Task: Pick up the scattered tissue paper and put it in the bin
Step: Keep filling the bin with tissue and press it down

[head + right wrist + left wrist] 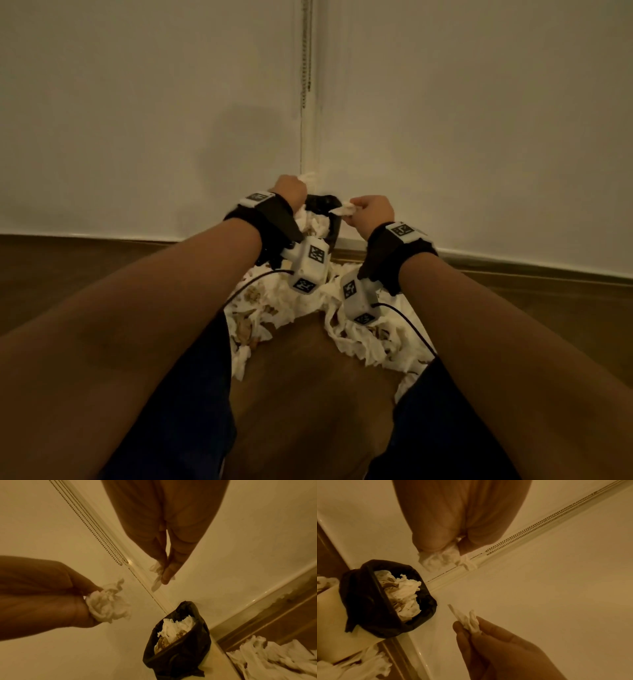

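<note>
Forearms (pixel 171 308) stretched forward, far toward wall corner. Left hand (pixel 289 192) clenches tissue wad (pixel 106 604); right hand (pixel 375 210) pinches small tissue scrap (pixel 469 620), both above black-lined bin (pixel 385 599). Scattered tissue (pixel 359 339) on floor, near side.

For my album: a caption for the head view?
Both hands hold crumpled white tissue above the black-lined bin.
</note>
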A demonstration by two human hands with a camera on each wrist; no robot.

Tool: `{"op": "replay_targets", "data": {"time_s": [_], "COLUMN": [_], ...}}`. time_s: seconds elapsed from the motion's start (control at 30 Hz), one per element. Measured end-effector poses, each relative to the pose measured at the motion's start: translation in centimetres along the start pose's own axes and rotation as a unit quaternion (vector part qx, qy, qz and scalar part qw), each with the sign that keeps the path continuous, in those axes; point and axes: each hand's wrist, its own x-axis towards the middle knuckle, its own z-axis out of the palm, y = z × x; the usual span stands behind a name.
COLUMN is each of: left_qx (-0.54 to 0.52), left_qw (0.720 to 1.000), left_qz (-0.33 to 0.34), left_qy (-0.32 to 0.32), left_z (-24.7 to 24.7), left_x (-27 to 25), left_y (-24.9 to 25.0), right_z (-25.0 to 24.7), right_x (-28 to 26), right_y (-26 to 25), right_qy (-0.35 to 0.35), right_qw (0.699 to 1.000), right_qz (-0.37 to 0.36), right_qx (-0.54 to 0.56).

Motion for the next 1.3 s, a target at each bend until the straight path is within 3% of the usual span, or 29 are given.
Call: {"op": "replay_targets", "data": {"time_s": [0.1, 0.17, 0.33, 0.43, 0.53, 0.83, 0.97, 1.13, 1.3], "left_qx": [-0.037, -0.104, -0.275, -0.272, -0.253, -0.037, 0.064, 0.201, 0.341], "left_qw": [0.998, 0.994, 0.959, 0.959, 0.966, 0.998, 0.998, 0.978, 0.934], "left_qz": [0.016, 0.017, 0.0, -0.005, -0.02, -0.046, 0.004, 0.057, 0.073], "left_qy": [-0.046, -0.042, -0.069, -0.081, -0.043, 0.023, 0.005, -0.003, -0.077], "left_z": [0.1, 0.4, 0.8, 0.8, 0.5, -1.0, -0.8, -0.3, 0.2], "left_x": [1.8, 3.0, 5.0, 6.4, 8.7, 15.0, 14.8, 15.0, 15.2], "left_y": [0.1, -0.4, -0.5, -1.1, -2.8, -8.9, -8.9, -9.4, -10.4], "right_z": [-0.6, -0.9, -1.1, -0.3, 1.1, 7.6, 10.0, 12.8, 14.1], "right_x": [1.0, 1.5, 3.2, 4.3, 5.2, 7.4, 8.3, 9.2, 8.5], "right_y": [0.5, 1.0, 2.6, 3.4, 3.9, 3.7, 3.2, 3.2, 3.7], "right_qy": [0.019, 0.04, 0.071, 0.074, 0.07, 0.021, -0.006, -0.068, -0.159], "right_qw": [0.999, 0.998, 0.996, 0.996, 0.997, 0.997, 0.989, 0.966, 0.92], "right_qz": [-0.006, -0.01, -0.014, -0.003, 0.006, -0.045, -0.068, -0.05, -0.102], "right_qx": [0.025, 0.04, 0.056, 0.053, 0.045, -0.056, -0.132, -0.244, -0.343]}}
